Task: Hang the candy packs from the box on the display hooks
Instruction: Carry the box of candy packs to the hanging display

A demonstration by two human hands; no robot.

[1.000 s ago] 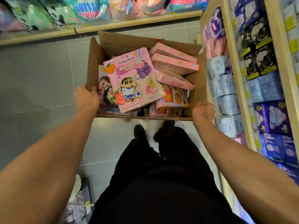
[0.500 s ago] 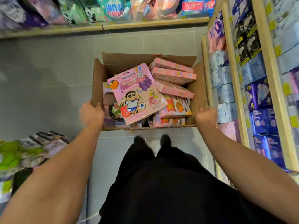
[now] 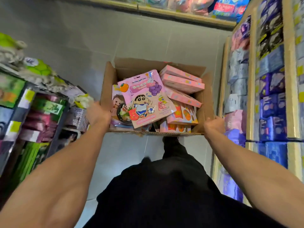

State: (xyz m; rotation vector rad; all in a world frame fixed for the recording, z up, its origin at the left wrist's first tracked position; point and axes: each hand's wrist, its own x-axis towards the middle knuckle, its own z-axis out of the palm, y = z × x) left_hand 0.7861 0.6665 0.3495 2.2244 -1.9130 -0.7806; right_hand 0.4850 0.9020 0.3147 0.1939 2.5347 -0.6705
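Head view: both hands hold an open brown cardboard box (image 3: 153, 69) at frame centre, left hand (image 3: 98, 113) gripping its left wall, right hand (image 3: 213, 125) its right corner. Pink cartoon-printed candy packs (image 3: 144, 99) lie piled inside.

pink candy packs (image 3: 144, 99) heaped in open cardboard box (image 3: 107, 86).

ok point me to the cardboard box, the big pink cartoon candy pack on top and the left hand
cardboard box (image 3: 139, 66), head view, inner face of the far flap
pink cartoon candy pack (image 3: 144, 99), head view, middle of its printed front
left hand (image 3: 98, 113), head view, back of the hand
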